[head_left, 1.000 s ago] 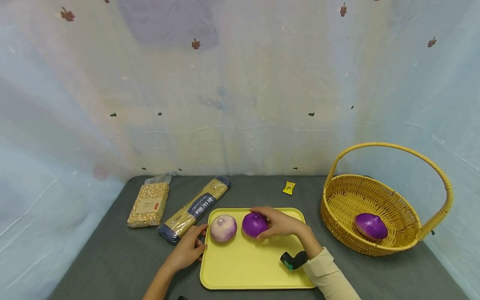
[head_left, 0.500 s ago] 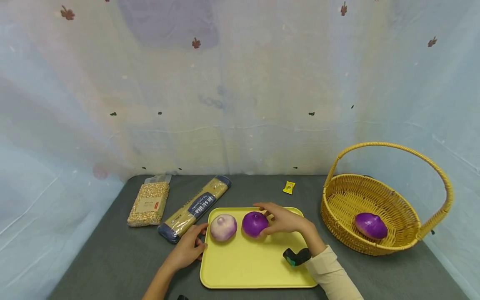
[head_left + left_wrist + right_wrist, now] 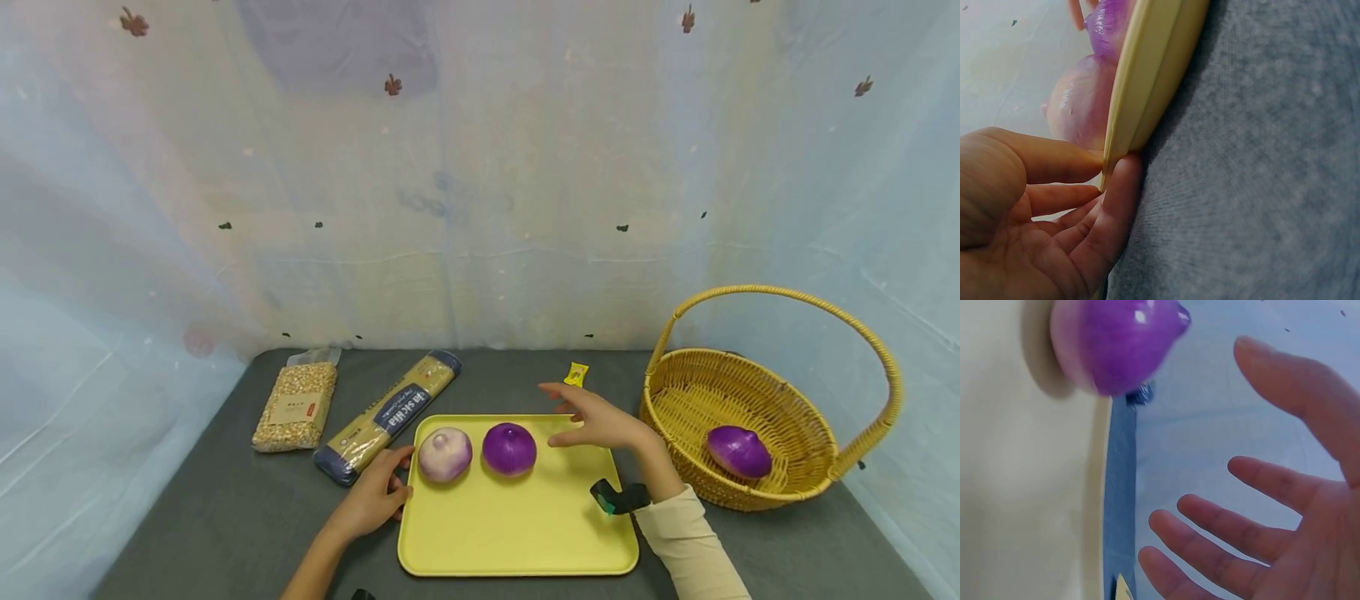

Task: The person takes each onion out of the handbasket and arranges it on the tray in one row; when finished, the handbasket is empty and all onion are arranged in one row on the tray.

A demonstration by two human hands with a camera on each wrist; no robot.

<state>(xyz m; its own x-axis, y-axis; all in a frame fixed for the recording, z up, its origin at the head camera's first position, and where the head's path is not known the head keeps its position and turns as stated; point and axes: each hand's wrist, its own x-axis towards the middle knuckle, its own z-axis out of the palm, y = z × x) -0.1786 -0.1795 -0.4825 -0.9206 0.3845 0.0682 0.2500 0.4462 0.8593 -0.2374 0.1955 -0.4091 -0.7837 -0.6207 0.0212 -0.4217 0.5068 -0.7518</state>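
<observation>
A yellow tray [image 3: 517, 533] bears two onions side by side near its far left corner. One is a pale onion with purple sides [image 3: 445, 456], the other a deep purple onion [image 3: 509, 450]. My left hand [image 3: 371, 497] pinches the tray's left rim; in the left wrist view the thumb and fingers [image 3: 1116, 212] meet at the edge. Over the tray's far right part, my right hand [image 3: 600, 419] hovers with spread fingers, apart from the purple onion. Nothing is between its fingers in the right wrist view, where the purple onion [image 3: 1116, 344] shows beyond the thumb.
On the right stands a wicker basket [image 3: 675, 467] with a tall handle and another purple onion [image 3: 738, 452] inside. A pasta pack [image 3: 390, 414] and a bag of corn kernels [image 3: 296, 404] lie at left. Behind the right hand is a small yellow wrapped piece [image 3: 576, 374].
The right hand has let go of the purple onion and moved right and away from it. The onion stays on the tray. My left hand keeps its place at the rim.
</observation>
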